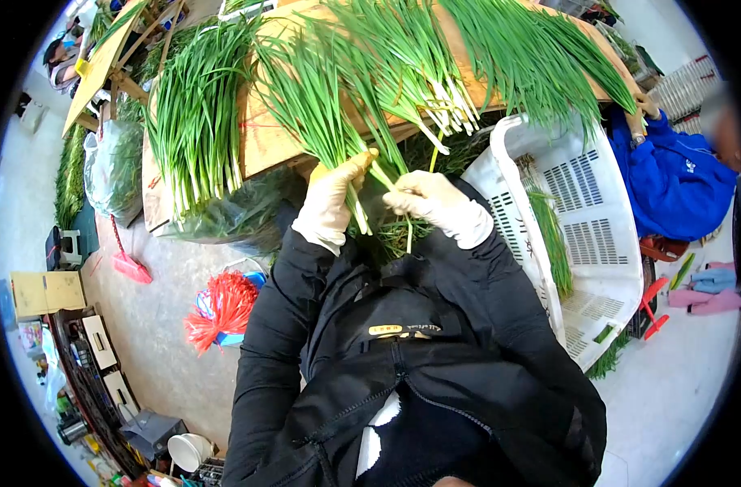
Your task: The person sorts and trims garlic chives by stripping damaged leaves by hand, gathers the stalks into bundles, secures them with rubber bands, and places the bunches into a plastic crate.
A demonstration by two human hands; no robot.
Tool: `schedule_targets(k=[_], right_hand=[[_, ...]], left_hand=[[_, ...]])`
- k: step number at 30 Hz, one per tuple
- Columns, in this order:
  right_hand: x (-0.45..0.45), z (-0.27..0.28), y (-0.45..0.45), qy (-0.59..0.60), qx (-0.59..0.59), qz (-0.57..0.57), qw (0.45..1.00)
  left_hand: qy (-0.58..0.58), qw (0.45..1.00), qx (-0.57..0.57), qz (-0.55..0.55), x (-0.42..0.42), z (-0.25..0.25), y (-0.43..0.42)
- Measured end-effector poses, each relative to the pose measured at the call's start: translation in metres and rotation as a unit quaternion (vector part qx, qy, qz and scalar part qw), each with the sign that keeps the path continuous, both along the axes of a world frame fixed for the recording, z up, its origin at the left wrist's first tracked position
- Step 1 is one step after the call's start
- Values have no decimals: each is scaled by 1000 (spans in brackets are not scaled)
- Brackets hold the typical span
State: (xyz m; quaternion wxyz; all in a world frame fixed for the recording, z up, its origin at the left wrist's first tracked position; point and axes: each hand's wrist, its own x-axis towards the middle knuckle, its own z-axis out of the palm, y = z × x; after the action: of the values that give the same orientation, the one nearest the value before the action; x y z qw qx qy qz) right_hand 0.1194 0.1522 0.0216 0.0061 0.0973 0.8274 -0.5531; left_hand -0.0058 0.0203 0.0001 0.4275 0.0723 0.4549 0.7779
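Note:
My left hand point(328, 200), in a pale glove with a yellowed thumb, is closed round the white stems of a bunch of garlic chives point(309, 114). The bunch's green leaves spread away over the wooden table point(265, 146). To its right, my right hand point(433, 201), also gloved, pinches a few garlic chive stalks point(390, 158) near their pale ends. Beyond my hands lies a loose pile of garlic chives point(423, 77), white ends towards me. A neat row of garlic chives point(200, 114) hangs over the table edge on the left.
A white plastic crate point(589, 235) with chives inside stands at my right. Beyond it, a person in a blue jacket point(670, 174) handles chives at the table's right end. Red plastic ties point(224, 308), a pink brush point(131, 266) and a filled clear bag point(115, 174) are at left.

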Motion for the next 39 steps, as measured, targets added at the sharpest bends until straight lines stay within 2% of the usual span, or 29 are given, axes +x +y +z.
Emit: schedule_targets(k=[1,2,4,5,6,8,9,10,12,14,16,17,18,20,21,22,25,26,28,30,31,32,33,34,35,36,37,38,39], right_hand=[[6,10,1,-37,-88,-31,995],[9,8,7,-16,-28,-33,999],[23,2,17,22,-72,-73,995],[29,-11,26,89,-120,-77,986],[34,1,25,82,-206,-126,967],[29,-3,27,149,-100,-157,971],[20,11,19,140,39,-105,984],[13,29,2,69,146,-121,979],[-5,13,-6,78,290,-131,945],[-8,13,-2,38,299,-126,945],[-10,0,14,74,46,-161,983],[-10,-1,21,50,-171,-195,965],[-9,3,23,109,-251,-225,935],[0,-9,36,147,-460,-147,863],[-3,-8,32,154,-510,-98,840],[-5,-9,24,137,-513,-145,835],[-6,-2,4,119,-405,-121,898],[-3,0,4,112,-395,-51,910],[-3,-4,4,43,-302,-46,951],[-4,-6,1,28,-282,-70,956],[-5,-10,-1,146,-69,-107,981],[-5,-12,-3,257,147,-139,945],[-5,-7,-9,335,187,-173,907],[-1,-8,-10,343,187,-202,898],[-1,-16,-13,378,-2,-254,890],[-2,-22,-16,396,-192,-297,847],[7,-19,-9,376,-296,-260,839],[15,-21,-4,329,-128,-316,881],[22,-20,5,271,-115,-301,907]], left_hand=[[1,1000,3,12,0,-1,0],[-1,1000,3,14,-4,-3,0],[-3,995,11,99,-15,-4,0],[-40,991,17,124,-18,0,0],[-43,993,29,109,-23,-2,-2],[-3,996,15,84,-22,-8,-1],[-4,996,8,86,-15,-9,6],[-2,998,17,63,-8,-8,11],[13,999,22,34,6,-1,19],[32,999,19,25,8,5,19],[39,996,54,52,7,21,11],[125,988,21,93,1,16,3],[114,979,59,157,-1,15,-2],[0,975,114,189,-2,4,-7],[-10,981,113,159,4,5,-3],[-7,991,82,104,8,7,1],[-68,992,101,23,22,14,14],[-52,991,120,-8,19,7,16],[-79,990,108,-48,23,16,20],[-82,991,94,-39,23,16,21],[-61,996,70,-10,23,14,21],[-39,998,46,19,24,11,22],[-47,997,62,19,27,17,22],[-46,997,62,20,24,16,21],[-40,997,55,36,20,14,21],[-34,997,48,52,15,11,19],[-41,997,45,39,10,9,13],[-35,998,56,11,6,8,5],[-35,998,47,-2,2,7,-5]])
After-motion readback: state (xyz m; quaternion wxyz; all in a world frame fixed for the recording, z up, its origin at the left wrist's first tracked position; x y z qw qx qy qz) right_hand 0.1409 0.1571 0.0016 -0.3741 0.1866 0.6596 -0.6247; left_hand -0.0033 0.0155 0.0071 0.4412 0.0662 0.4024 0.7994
